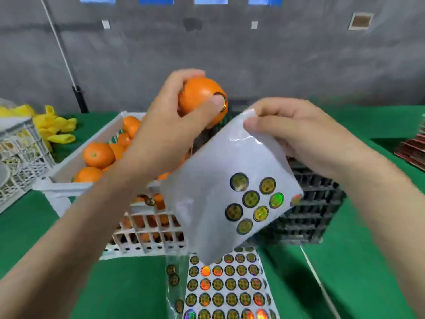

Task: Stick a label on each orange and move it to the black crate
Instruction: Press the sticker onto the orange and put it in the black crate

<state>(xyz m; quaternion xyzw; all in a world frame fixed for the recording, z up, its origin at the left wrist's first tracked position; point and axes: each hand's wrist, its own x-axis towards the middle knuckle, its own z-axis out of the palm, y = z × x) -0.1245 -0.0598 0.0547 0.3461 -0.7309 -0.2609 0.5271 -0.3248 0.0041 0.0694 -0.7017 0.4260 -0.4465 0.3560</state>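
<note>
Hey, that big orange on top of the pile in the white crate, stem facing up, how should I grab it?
From above, likely. The orange sits stem-up on top of the pile in the white crate, its upper half exposed, while neighbours crowd its lower sides. Spread fingers over the top and grip around its widest middle. The left hand holds another orange now.

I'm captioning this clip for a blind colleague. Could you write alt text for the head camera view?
The left hand holds an orange up, its thumb pressing a round label onto it, while the right hand pinches a mostly used label sheet. Below, on a green table, are a white crate of oranges, a black crate and a full label sheet.
</note>
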